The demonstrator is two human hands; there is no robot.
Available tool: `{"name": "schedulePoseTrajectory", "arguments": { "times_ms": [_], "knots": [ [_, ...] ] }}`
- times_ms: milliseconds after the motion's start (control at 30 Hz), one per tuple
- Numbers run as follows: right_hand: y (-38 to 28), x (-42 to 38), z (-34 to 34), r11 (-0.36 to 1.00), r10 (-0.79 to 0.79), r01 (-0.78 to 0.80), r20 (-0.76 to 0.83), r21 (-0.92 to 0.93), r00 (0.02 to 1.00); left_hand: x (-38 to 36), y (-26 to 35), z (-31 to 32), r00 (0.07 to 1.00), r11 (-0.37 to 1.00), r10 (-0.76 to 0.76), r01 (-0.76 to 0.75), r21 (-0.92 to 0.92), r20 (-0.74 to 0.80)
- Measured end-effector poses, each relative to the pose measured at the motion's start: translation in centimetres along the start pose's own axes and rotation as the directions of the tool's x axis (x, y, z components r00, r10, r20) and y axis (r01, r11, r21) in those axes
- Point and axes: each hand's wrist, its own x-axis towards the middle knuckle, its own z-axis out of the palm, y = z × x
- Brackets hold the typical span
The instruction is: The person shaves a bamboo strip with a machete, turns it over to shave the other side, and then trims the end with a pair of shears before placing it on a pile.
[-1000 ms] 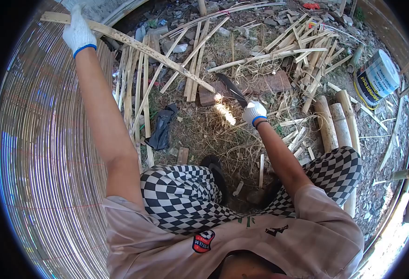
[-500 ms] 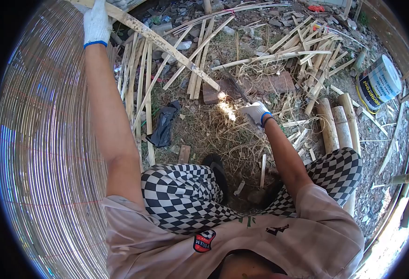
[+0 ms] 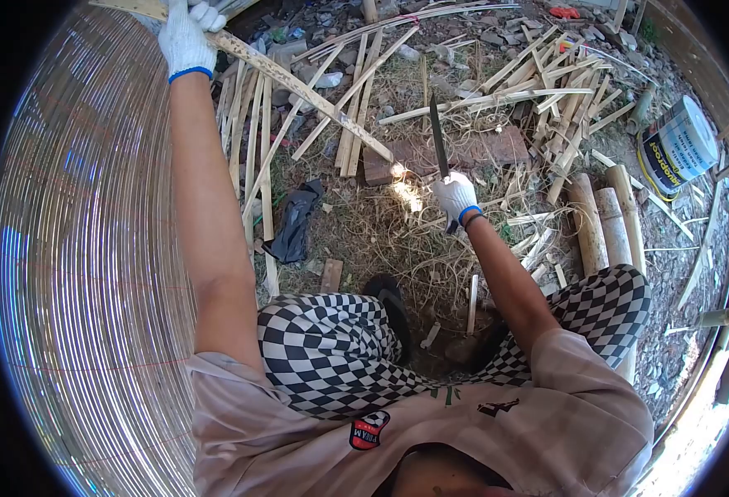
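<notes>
My left hand [image 3: 189, 43], in a white glove with a blue cuff, is closed around a long split bamboo strip [image 3: 286, 80] at the upper left. From there the strip slants down to the right, its lower end by a reddish-brown block [image 3: 487, 152] on the ground. In my right hand [image 3: 454, 195], also gloved, is the handle of a long dark-bladed knife [image 3: 438, 137]. Its blade points away from me, over the block and apart from the strip. Pale shavings [image 3: 389, 236] lie below and around the block.
Split bamboo pieces [image 3: 567, 116] are heaped at the upper right, with more strips [image 3: 257, 157] at the left. Thick bamboo poles [image 3: 586, 225] lie near my right knee. A paint bucket [image 3: 678, 149] stands at far right. A black plastic bag [image 3: 296, 222] lies left of centre.
The knife has swung from slanting left to nearly upright in view, rising off the strip's end. My left hand has shifted slightly right and down along the strip.
</notes>
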Motion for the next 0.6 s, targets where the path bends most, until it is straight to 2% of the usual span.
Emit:
{"name": "schedulePoseTrajectory", "arguments": {
  "times_ms": [33,67,167,267,367,600],
  "knots": [
    [-0.4,-0.1,0.1,0.994,-0.054,0.05,-0.039,-0.099,0.998,0.3,-0.2,-0.4,1.0,1.0,0.006,-0.006,-0.004,0.0],
    [-0.9,-0.4,0.5,0.996,-0.08,0.077,-0.108,-0.036,0.991,0.4,-0.4,-1.1,1.0,1.0,0.016,-0.016,-0.012,0.0],
    [-3.5,-1.0,0.3,0.995,-0.087,0.082,-0.094,-0.056,0.992,0.8,-0.6,-1.7,0.999,0.999,0.033,-0.033,-0.005,-0.017],
    [-5.7,-1.8,2.4,0.988,-0.149,0.145,-0.067,-0.055,0.987,-0.4,-0.6,0.0,0.977,0.992,0.111,-0.1,0.072,-0.183],
    [-7.6,-3.0,5.1,0.97,-0.243,0.24,-0.082,-0.048,0.966,0.4,-0.9,-1.1,0.984,0.996,0.091,-0.086,0.036,-0.153],
    [-8.3,-2.3,8.2,0.988,-0.156,0.155,-0.008,-0.026,0.988,-0.3,-0.9,-1.2,0.979,0.99,0.134,-0.127,0.056,-0.151]
  ]
}}
